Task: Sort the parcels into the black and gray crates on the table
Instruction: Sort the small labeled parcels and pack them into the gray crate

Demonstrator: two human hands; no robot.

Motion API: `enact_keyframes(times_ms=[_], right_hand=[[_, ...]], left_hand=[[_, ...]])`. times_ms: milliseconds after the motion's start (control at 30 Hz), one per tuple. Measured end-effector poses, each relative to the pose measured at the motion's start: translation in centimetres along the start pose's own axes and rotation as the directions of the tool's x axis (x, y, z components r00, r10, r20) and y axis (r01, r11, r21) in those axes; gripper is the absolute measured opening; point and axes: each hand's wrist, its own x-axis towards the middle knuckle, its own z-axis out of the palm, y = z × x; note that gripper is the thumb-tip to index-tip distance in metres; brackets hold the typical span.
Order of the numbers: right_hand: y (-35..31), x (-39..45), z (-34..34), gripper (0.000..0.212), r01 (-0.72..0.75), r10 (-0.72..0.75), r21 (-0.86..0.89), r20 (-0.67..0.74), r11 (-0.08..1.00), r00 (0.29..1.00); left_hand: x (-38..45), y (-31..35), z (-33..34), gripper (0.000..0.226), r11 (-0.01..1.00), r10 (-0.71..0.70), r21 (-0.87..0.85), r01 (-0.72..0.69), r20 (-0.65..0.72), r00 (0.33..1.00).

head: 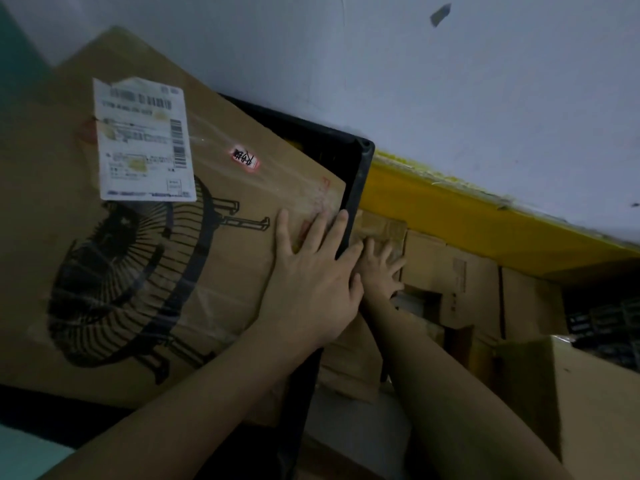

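Head view: we see a large flat cardboard parcel (145, 258), printed with a fan drawing and bearing a white shipping label (143, 140), lying tilted across the black crate (358, 188). Our left hand (311, 282) lies flat on the parcel's near-right corner, fingers straight and spread, holding nothing. Our right hand (379, 268) reaches just beside the crate, fingers spread wide, pressing on smaller cardboard boxes (446, 271) below the yellow ledge (450, 213).
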Motion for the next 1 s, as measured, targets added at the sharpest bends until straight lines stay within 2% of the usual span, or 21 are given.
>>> enact_keyframes(times_ms=[200, 400, 567, 667, 800, 867, 900, 933, 967, 1000], right_hand=[[-0.2, 0.0, -0.9, 0.061, -0.014, 0.015, 0.103, -0.013, 0.995, 1.0], [-0.7, -1.2, -4.8, 0.062, -0.011, 0.008, 0.225, 0.013, 0.974, 1.0], [0.9, -4.4, -9.3, 0.077, 0.103, -0.071, 0.344, -0.103, 0.933, 0.992], [2.6, -6.7, -12.7, 0.071, 0.169, -0.105, 0.42, -0.171, 0.892, 0.98], [7.4, -9.8, -15.8, 0.065, 0.282, -0.189, 0.446, -0.241, 0.849, 0.952], [10.1, -10.4, -16.5, 0.065, 0.328, -0.222, 0.477, -0.265, 0.816, 0.938], [11.4, -11.0, -17.1, 0.064, 0.348, -0.233, 0.537, -0.272, 0.769, 0.934], [12.8, -11.3, -17.6, 0.062, 0.354, -0.234, 0.645, -0.267, 0.677, 0.935], [14.1, -11.7, -18.2, 0.057, 0.339, -0.236, 0.764, -0.248, 0.549, 0.94], [15.6, -12.2, -18.7, 0.052, 0.283, -0.243, 0.859, -0.192, 0.427, 0.951]], left_hand=[[0.2, 0.1, 0.0, 0.057, 1.0, -0.008, -0.012, 0.008, -0.001, 1.0], [0.0, 0.0, -0.2, 0.055, 1.0, -0.006, -0.015, 0.007, 0.016, 1.0], [0.0, 0.0, -0.3, 0.05, 1.0, -0.012, 0.012, 0.012, 0.024, 1.0], [0.2, 0.0, -0.3, 0.05, 1.0, -0.012, 0.004, 0.012, 0.025, 1.0], [-0.1, 0.9, -1.3, 0.052, 0.998, -0.029, 0.063, 0.023, 0.093, 0.995], [-0.9, 2.8, -2.1, 0.052, 0.997, -0.031, 0.077, 0.026, 0.068, 0.997], [-1.2, 4.0, -2.2, 0.052, 0.998, -0.057, -0.014, 0.058, 0.049, 0.997], [-1.7, 5.7, -2.8, 0.055, 0.979, -0.11, -0.166, 0.116, 0.047, 0.993], [-2.0, 7.4, -3.3, 0.066, 0.912, -0.175, -0.364, 0.191, 0.077, 0.982], [-2.3, 9.2, -4.2, 0.082, 0.788, -0.233, -0.561, 0.254, 0.109, 0.966]])
